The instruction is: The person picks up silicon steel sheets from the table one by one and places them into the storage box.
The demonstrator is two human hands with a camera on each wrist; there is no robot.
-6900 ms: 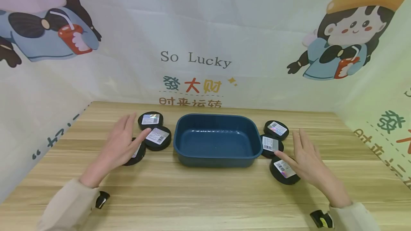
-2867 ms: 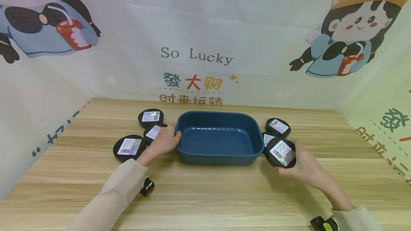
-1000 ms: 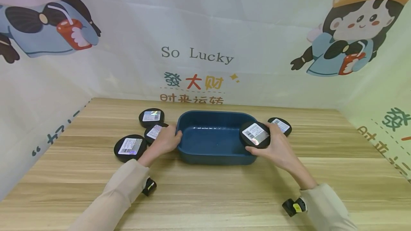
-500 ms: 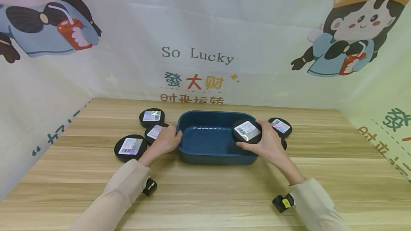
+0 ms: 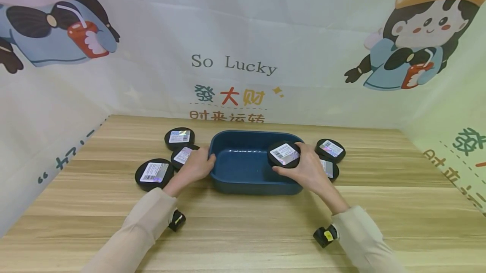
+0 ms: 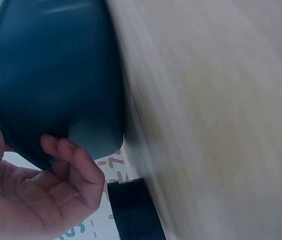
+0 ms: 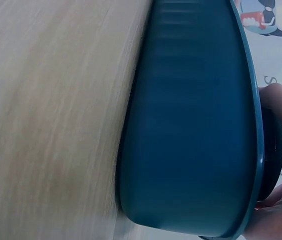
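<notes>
A blue rectangular basin [image 5: 243, 188] stands mid-table. My left hand [image 5: 194, 165] grips its left rim, with the thumb over the edge and the fingers curled against the outer wall [image 6: 56, 75] in the left wrist view. My right hand [image 5: 309, 169] holds a flat round black case [image 5: 284, 155], white barcode label upward, between thumb and fingers. The case is over the right half of the basin, and in the right wrist view part of this black case [image 7: 274, 150] shows past the rim.
Two black cases [image 5: 330, 150] lie right of the basin, one partly behind my right hand. On the left lie three more, with one case [image 5: 154, 174] nearest the front and another [image 5: 184, 155] partly covered by my left hand. A printed cloth [image 5: 235, 20] hangs behind the table.
My right hand has lifted the front case from the right group and carried it left over the basin. My left hand moved earlier from the left cases to the basin rim and stays there.
</notes>
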